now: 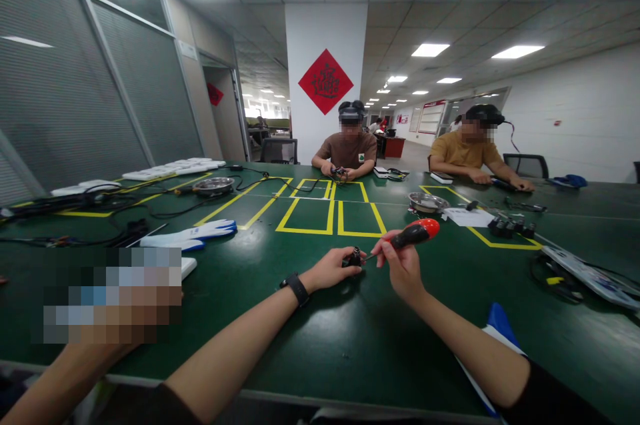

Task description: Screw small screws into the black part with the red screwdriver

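Note:
My left hand (334,267), with a dark watch on its wrist, is closed around a small black part (354,257) just above the green table. What kind of part it is, I cannot make out; fingers cover much of it. In my right hand (401,267) is a screwdriver (416,233) with a red and black handle, held between thumb and fingers. Its shaft slants down to the left, and the tip is at or close to the black part. Whether the tip touches it is too small to tell.
Yellow tape rectangles (305,231) mark the green table (280,331). White-blue gloves (200,234) and cables lie left; metal bowls (214,185) stand farther back. Black parts (510,227) and a white panel (590,271) lie right. A neighbour's forearm (85,361) reaches in left; two people sit opposite.

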Action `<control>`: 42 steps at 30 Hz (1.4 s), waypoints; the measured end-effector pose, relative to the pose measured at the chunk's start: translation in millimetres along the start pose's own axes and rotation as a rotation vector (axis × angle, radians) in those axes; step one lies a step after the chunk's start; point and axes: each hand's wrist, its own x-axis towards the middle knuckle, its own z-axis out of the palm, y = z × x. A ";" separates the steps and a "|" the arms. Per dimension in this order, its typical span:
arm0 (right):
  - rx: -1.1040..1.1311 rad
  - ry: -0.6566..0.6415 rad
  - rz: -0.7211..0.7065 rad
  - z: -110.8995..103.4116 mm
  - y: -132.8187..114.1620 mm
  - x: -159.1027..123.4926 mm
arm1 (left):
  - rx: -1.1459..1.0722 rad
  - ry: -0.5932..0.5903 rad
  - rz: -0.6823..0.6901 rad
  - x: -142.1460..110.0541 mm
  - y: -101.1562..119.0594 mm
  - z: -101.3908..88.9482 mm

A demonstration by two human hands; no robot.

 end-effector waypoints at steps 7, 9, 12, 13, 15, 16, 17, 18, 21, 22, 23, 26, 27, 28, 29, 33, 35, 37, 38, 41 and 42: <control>0.144 0.163 0.055 -0.6 -2.2 4.2 | 0.035 0.012 -0.003 0.6 -1.4 0.4; 0.163 0.249 0.054 -3.3 1.4 7.0 | 0.049 0.009 0.012 -0.6 0.1 -0.7; 0.172 0.411 0.042 -10.0 11.0 13.1 | 0.082 0.045 0.022 -3.8 3.0 -4.5; 0.177 0.469 0.040 -12.6 15.0 15.4 | 0.083 0.079 0.023 -4.9 3.0 -6.6; 0.195 0.533 0.064 -17.3 22.9 19.7 | 0.077 0.173 0.016 -7.1 -0.7 -12.5; 0.200 0.552 0.092 -19.1 26.5 21.5 | 0.080 0.219 0.006 -7.9 -4.8 -16.2; 0.206 0.561 0.133 -20.3 29.6 22.9 | 0.096 0.255 -0.010 -8.6 -10.2 -20.4; 0.213 0.559 0.179 -20.8 32.1 23.8 | 0.125 0.274 -0.033 -9.0 -16.6 -24.8; 0.252 0.499 0.298 -18.6 36.1 23.6 | 0.226 0.226 -0.103 -9.0 -36.8 -36.4; 0.266 0.467 0.319 -17.1 36.6 22.8 | 0.253 0.202 -0.121 -8.7 -42.0 -38.6; 0.273 0.437 0.331 -15.6 36.9 21.7 | 0.277 0.179 -0.130 -8.2 -45.7 -39.8; 0.261 0.362 0.332 -12.3 37.6 18.2 | 0.351 0.137 -0.122 -6.9 -48.3 -37.4; 0.254 0.346 0.331 -12.0 38.0 17.3 | 0.374 0.131 -0.110 -6.6 -47.0 -35.6; 0.252 0.336 0.329 -12.0 38.4 16.5 | 0.395 0.125 -0.099 -6.4 -45.2 -33.8; 0.253 0.327 0.330 -12.4 38.9 16.0 | 0.412 0.121 -0.085 -6.3 -43.2 -32.2; 0.259 0.348 0.344 -14.8 40.6 15.7 | 0.460 0.097 -0.045 -7.3 -37.5 -29.4; 0.259 0.348 0.358 -15.7 40.8 15.9 | 0.474 0.088 -0.035 -8.0 -36.0 -29.2; 0.257 0.323 0.369 -16.1 40.4 15.9 | 0.485 0.089 -0.027 -8.5 -34.6 -28.7; 0.253 0.315 0.373 -16.1 40.0 15.7 | 0.490 0.090 -0.022 -8.5 -33.9 -28.2; 0.243 0.298 0.397 -15.0 38.7 15.0 | 0.502 0.088 -0.009 -7.5 -32.7 -26.8; 0.246 0.288 0.411 -14.4 38.5 14.7 | 0.504 0.086 -0.007 -6.9 -32.7 -26.5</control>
